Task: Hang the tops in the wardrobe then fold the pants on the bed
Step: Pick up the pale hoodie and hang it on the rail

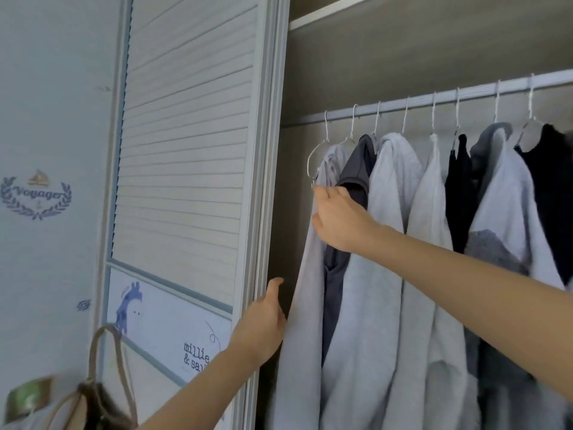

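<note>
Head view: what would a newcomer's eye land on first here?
The row of grey, white and dark tops on wire hangers along the wardrobe rail, at right. Then the right hand at the leftmost light grey top, and the left hand at the louvred door's edge.

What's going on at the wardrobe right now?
A person is hanging tops. The right hand holds the leftmost light grey top by its wire hanger, already hooked on the rail. The left hand rests open against the sliding door's edge. Several grey and dark tops already hang alongside.
</note>
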The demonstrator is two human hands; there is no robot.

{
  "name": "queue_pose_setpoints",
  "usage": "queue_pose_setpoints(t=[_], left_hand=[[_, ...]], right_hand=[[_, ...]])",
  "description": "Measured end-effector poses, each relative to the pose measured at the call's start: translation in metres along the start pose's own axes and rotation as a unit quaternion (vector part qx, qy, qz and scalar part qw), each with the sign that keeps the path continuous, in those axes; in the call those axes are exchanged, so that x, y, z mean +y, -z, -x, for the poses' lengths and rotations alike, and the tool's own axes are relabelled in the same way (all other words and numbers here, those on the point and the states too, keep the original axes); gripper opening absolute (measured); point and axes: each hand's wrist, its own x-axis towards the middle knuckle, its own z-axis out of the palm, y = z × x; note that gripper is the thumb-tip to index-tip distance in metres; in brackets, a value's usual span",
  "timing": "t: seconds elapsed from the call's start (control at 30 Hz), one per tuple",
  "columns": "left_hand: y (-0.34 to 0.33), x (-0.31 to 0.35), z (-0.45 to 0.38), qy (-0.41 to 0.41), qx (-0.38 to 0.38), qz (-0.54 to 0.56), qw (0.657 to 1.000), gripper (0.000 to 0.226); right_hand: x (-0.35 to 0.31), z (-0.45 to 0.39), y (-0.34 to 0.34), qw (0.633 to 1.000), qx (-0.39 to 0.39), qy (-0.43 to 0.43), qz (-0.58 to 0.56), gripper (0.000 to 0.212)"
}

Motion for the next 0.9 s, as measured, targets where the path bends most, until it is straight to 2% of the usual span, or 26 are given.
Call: queue_pose_setpoints(t=[0.1,0.27,0.37,0.47,0.67,0.8,0.9], left_hand=[[0.014,0.005,0.037,0.017,0.023,0.018,0.999,0.050],[0.046,0.014,0.109,0.060,0.068,0.042,0.995,0.028],[0.071,0.020,0.166,0.067,0.081,0.017,0.994,0.018],[0.091,0.026,0.222,0.084,0.085,-0.062,0.991,0.018],[0.107,0.065,0.349,0.186,0.117,-0.154,0.963,0.020],[0.092,0.113,0.459,0.322,0.153,-0.168,0.919,0.017],[0.069,0.165,0.559,0.411,0.193,-0.184,0.872,0.014]], right_hand=[[-0.017,0.045,0.007,0.999,-0.021,0.030,-0.009,0.050],[-0.048,0.118,0.017,0.992,-0.034,0.083,-0.094,0.051],[-0.073,0.162,0.020,0.978,-0.047,0.111,-0.170,0.046],[-0.102,0.201,0.018,0.954,-0.065,0.127,-0.264,0.042],[-0.154,0.291,0.018,0.883,-0.123,0.195,-0.408,0.041],[-0.186,0.361,0.036,0.822,-0.157,0.253,-0.485,0.038],[-0.212,0.429,0.055,0.754,-0.200,0.319,-0.538,0.038]])
